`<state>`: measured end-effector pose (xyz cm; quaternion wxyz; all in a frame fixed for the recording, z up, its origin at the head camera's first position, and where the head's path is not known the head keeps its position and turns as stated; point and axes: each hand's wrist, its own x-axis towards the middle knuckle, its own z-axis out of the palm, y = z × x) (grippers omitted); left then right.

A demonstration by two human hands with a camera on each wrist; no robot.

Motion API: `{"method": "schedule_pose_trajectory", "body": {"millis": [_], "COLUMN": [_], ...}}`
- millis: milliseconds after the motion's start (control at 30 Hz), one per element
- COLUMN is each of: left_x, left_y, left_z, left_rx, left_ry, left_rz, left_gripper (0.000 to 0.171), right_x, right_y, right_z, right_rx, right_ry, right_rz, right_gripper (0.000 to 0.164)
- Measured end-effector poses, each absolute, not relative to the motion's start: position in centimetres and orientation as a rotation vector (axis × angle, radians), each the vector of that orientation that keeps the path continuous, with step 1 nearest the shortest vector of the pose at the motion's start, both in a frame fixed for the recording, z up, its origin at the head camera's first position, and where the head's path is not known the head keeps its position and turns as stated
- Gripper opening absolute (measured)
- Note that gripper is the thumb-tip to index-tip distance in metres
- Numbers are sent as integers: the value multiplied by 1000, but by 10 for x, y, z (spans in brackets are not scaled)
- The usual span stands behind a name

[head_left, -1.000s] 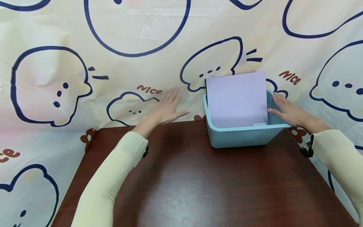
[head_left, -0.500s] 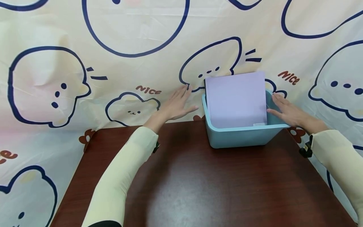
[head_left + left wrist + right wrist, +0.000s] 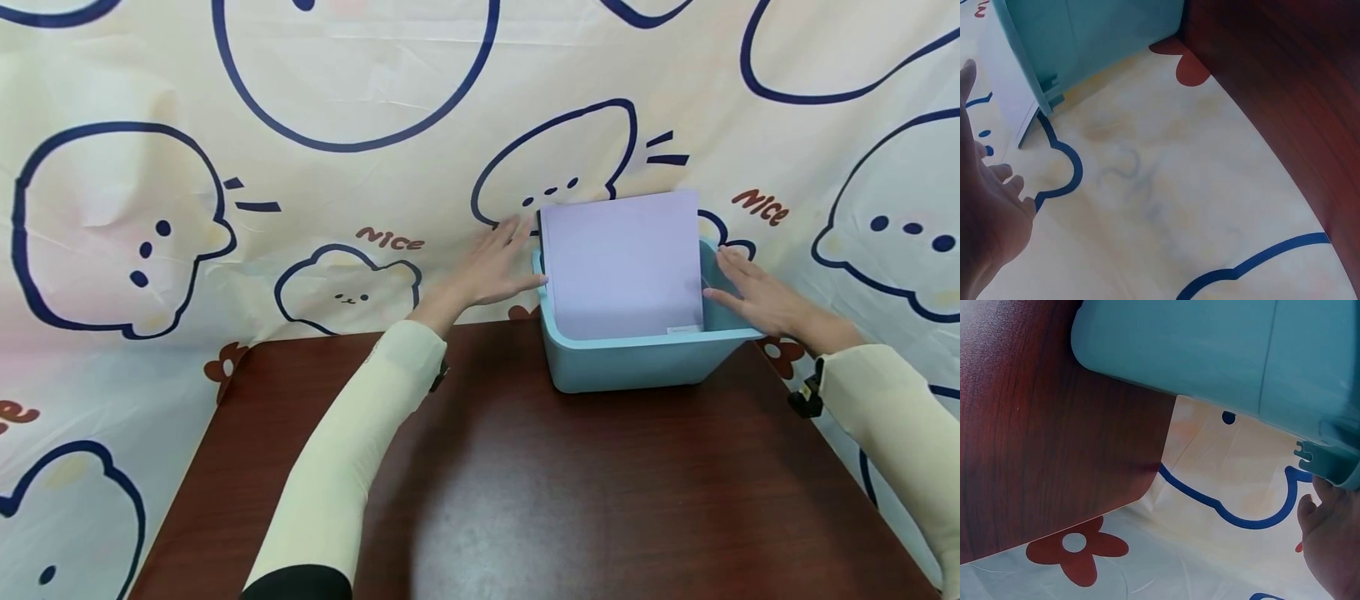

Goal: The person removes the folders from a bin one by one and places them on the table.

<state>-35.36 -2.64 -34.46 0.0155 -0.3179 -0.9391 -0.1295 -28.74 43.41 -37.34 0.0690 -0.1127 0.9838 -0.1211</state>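
A light blue plastic bin (image 3: 630,367) stands at the table's back right. Leaning upright inside it is a flat lilac rectangular item (image 3: 622,267), like a notebook, with a dark edge behind and a small pale label low on its front. My left hand (image 3: 491,271), fingers spread, is at the bin's left end, its thumb tip right at the rim. On the right, my right hand (image 3: 765,300) rests at the rim with straight fingers, the thumb over the inside. The right wrist view shows this hand (image 3: 1332,537) just under the bin's lip.
The dark red-brown wooden table (image 3: 510,492) ends right behind the bin. A cream cloth with cartoon outlines (image 3: 360,183) hangs behind it and along both sides. Dark straps circle both wrists.
My left hand has moved right, from over the table's back edge to the bin's left rim. The right hand, bin and lilac item keep their places, while the view shifts slightly.
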Motion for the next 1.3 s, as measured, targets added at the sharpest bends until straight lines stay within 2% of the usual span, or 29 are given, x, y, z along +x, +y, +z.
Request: {"method": "schedule_pose_trajectory", "body": {"millis": [300, 833, 1300], "left_x": [-365, -374, -377], "left_y": [-6, 18, 27], "left_z": [-346, -357, -353], "left_rx": [-994, -988, -911], "left_ry": [-2911, -2944, -2960], "left_rz": [-375, -360, -521], "left_gripper": [109, 107, 109], "right_x": [-289, -289, -288], "right_y": [436, 436, 436], "right_z": [-374, -376, -374], "right_rx": [-346, -338, -317], "right_ry": [2957, 2973, 2959], "right_rz": [-377, -391, -383], "right_gripper": [93, 91, 92]}}
